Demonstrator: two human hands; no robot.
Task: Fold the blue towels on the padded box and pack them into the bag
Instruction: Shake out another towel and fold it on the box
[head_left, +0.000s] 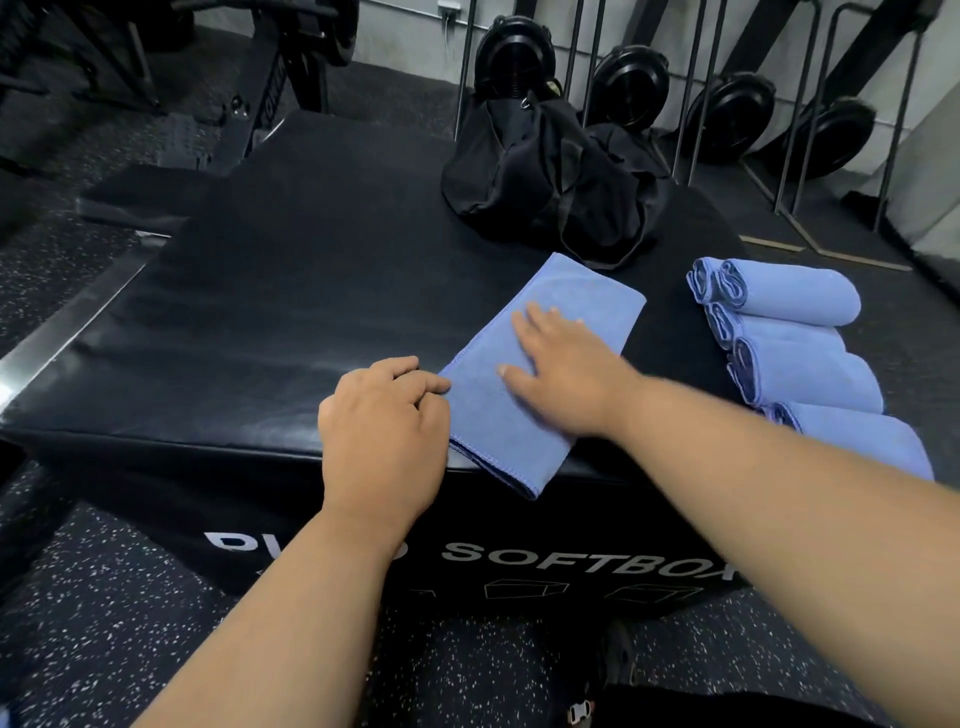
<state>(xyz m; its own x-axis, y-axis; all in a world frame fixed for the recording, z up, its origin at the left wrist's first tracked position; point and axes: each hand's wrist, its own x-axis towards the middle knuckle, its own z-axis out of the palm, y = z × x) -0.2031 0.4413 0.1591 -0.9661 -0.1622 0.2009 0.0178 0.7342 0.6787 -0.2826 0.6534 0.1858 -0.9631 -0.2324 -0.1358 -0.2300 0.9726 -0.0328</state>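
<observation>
A blue towel (576, 299), folded into a long strip, lies diagonally on the black padded box (291, 291), its near corner hanging over the front edge. My right hand (558, 366) presses flat on the middle of the strip with straight fingers. My left hand (382, 415) sits at the strip's left edge with curled fingers; whether they pinch the cloth is hidden. Several rolled blue towels (795, 332) lie in a row along the box's right side. The black bag (545, 176) slumps at the back of the box, behind the strip.
Black weight plates (514, 60) stand in a metal rack behind the bag. An exercise machine frame (280, 88) rises at the back left. Speckled rubber floor (93, 613) surrounds the box. A dark low pad (130, 200) lies left of the box.
</observation>
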